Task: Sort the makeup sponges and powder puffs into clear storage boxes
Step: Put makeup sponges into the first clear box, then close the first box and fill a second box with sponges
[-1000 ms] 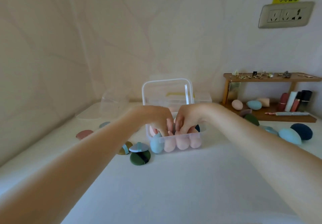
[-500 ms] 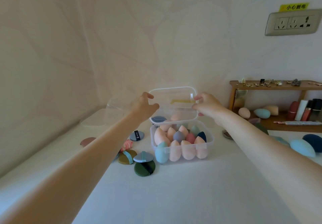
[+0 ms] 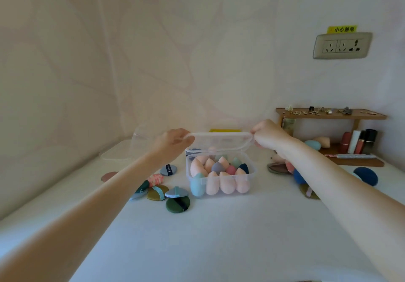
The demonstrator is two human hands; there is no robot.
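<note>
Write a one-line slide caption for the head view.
Both hands hold the lid over the sponge-filled clear box.

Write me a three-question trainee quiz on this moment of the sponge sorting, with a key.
1. True or false: both hands grip the clear lid above the storage box.
2. Which puff lies nearest the camera, left of the box? A) dark green puff B) white puff C) yellow puff
3. Fill in: the front row of sponges in the box is one teal sponge and three ____ ones.

Key
1. True: the left hand and right hand hold its ends.
2. A, the dark green puff.
3. Peach.
</note>
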